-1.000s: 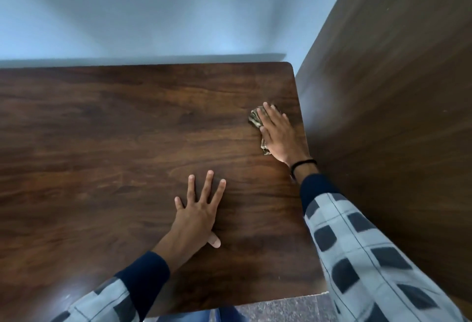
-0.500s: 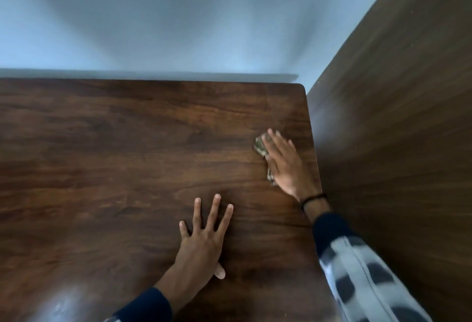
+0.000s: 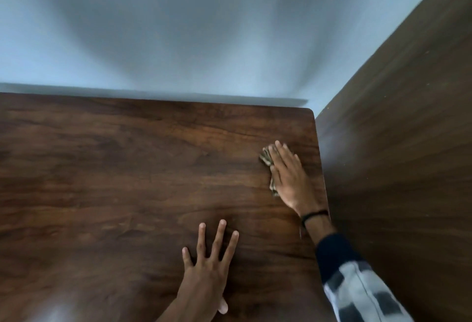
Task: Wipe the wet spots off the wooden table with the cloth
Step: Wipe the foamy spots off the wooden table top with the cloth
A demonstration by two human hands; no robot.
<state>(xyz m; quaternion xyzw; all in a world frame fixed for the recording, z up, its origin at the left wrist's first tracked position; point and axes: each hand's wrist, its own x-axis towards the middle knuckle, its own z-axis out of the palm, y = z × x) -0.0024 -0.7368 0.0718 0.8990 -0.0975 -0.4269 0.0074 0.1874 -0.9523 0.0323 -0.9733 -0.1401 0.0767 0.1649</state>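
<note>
Two hands lay on the brown wooden tabletop [image 3: 102,168]. The right hand [image 3: 291,178] pressed flat, fingers straight, on the small crumpled cloth [image 3: 265,157] near the far right corner. The left hand [image 3: 207,268] rested flat, fingers spread, holding nothing.

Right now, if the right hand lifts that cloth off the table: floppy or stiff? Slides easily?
Probably floppy: the cloth bunches in folds under the flat right hand, so it would likely droop. Likely light: one palm covers most of it. Should slide easily; the table looks smooth and glossy.
</note>
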